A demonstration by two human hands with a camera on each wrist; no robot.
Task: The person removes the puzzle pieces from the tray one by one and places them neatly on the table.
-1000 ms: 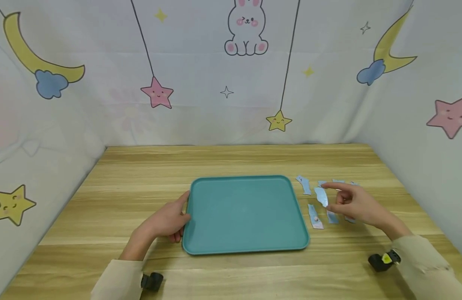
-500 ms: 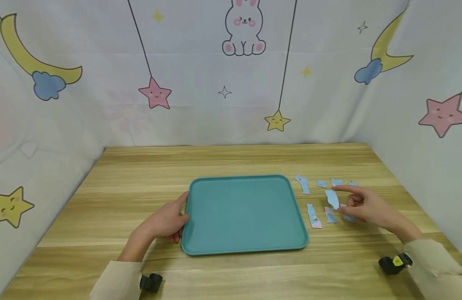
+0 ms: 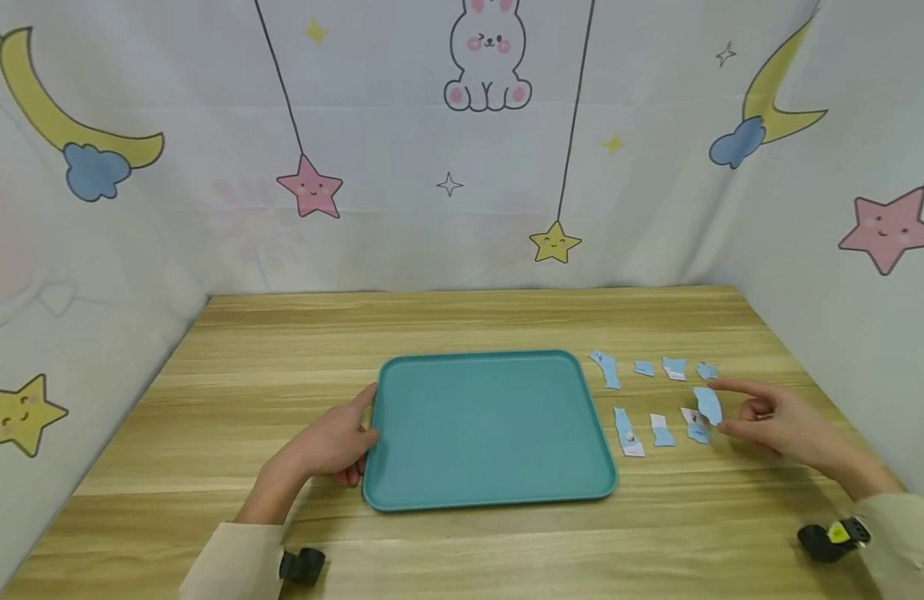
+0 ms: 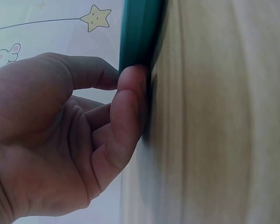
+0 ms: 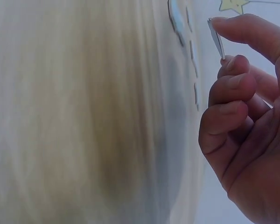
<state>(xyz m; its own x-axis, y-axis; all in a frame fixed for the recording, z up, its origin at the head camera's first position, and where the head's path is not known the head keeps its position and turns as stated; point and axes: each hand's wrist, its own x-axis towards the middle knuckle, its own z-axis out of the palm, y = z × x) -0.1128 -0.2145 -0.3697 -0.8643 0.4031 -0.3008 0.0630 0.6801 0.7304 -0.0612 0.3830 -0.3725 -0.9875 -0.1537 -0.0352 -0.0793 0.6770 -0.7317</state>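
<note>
My right hand [image 3: 787,427] pinches a torn light-blue piece of paper [image 3: 708,406] between thumb and forefinger, over the right end of the loose pieces. Seen edge-on in the right wrist view, this paper [image 5: 216,39] stands clear of the table. On the left side of a flat teal tray [image 3: 491,429], my left hand [image 3: 336,437] grips the edge. From the left wrist, the thumb and curled fingers meet at the tray's rim [image 4: 140,37]. Nothing lies in the tray.
Several torn blue and pinkish paper pieces lie in two rough rows right of the tray, among them a long one [image 3: 628,432] and a small one [image 3: 643,367]. The wooden table [image 3: 462,550] ends at a printed cloth backdrop [image 3: 402,242].
My right hand has carried the pinched paper piece rightward, away from the tray and past the loose pieces, uncovering them. My left hand stays at the tray's left edge.
</note>
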